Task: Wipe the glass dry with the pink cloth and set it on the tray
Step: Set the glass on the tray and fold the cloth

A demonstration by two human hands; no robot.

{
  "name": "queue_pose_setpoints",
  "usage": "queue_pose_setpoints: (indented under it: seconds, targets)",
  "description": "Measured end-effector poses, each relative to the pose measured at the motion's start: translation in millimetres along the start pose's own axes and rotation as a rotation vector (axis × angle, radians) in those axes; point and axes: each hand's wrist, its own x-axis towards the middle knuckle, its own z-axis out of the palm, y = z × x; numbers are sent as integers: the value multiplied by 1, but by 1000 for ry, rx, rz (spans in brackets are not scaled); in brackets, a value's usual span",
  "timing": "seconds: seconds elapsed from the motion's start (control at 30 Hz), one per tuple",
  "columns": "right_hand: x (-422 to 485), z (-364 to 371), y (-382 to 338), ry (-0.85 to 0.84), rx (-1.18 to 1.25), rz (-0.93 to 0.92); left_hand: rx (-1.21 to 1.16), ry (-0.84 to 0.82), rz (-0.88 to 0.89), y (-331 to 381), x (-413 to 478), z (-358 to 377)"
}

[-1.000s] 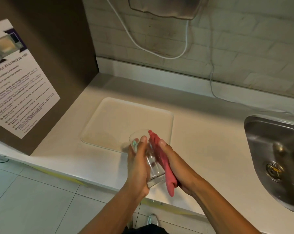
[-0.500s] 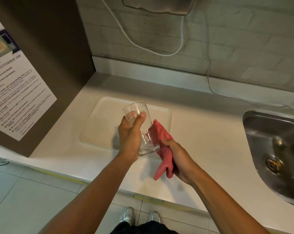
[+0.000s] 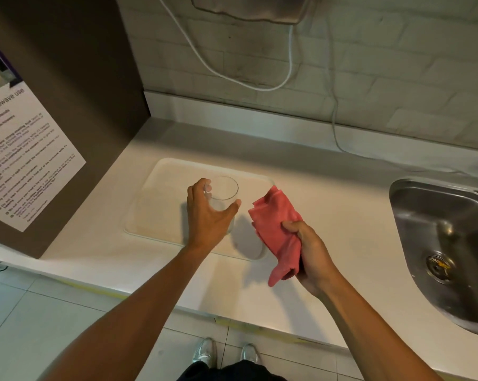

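Note:
A clear drinking glass (image 3: 224, 188) stands upright on the pale rectangular tray (image 3: 155, 204), mouth up. My left hand (image 3: 206, 215) wraps around its near side, thumb on the right and fingers on the left rim. Whether the grip is still tight I cannot tell, but the fingers touch the glass. The pink cloth (image 3: 277, 229) hangs crumpled to the right of the tray's right edge, apart from the glass. My right hand (image 3: 309, 251) grips its lower part.
The tray lies on a white counter (image 3: 328, 215). A steel sink (image 3: 446, 243) sits at the right. A dark cabinet side with a microwave notice (image 3: 26, 160) stands on the left. A white cable (image 3: 334, 125) hangs down the tiled wall. The counter's front edge is below my forearms.
My left hand carried the glass away from the cloth, turned it upright and lowered it onto the tray. My right hand drew the cloth off to the right.

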Motion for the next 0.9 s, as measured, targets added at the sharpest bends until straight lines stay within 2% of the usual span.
queue_pose_setpoints:
  seconds: [0.13, 0.27, 0.33, 0.43, 0.47, 0.5, 0.6, 0.63, 0.67, 0.77, 0.9]
  targets:
    - [2, -9, 1, -53, 41, -64, 8, -4, 11, -3, -4, -2]
    - [3, -17, 4, -29, 34, -143, 118, -85, 33, -1, -10, -9]
    - [3, -24, 5, -16, 16, -148, 176, -75, 49, 4, -14, -16]
    - [0, -36, 3, -7, -30, -166, 58, 14, 303, 21, -31, -28]
    - [-1, -39, 1, -9, -68, -181, 0, -55, 383, 29, -37, -30]
    - [-1, -42, 0, -15, -110, -197, -32, -197, 417, 38, -43, -31]
    - [-4, -49, -5, -49, -211, -230, 70, -772, 255, 58, -49, -18]
    - [-4, -51, -7, -61, -243, -235, 87, -884, 191, 59, -49, -13]
    - [-5, -53, -9, -71, -271, -236, 62, -929, 142, 59, -47, -9]
    - [-5, -60, -14, -108, -337, -220, -67, -904, 61, 55, -41, 0]
    - [4, -73, -18, -107, -530, -173, -25, -897, 78, 49, -32, 11]
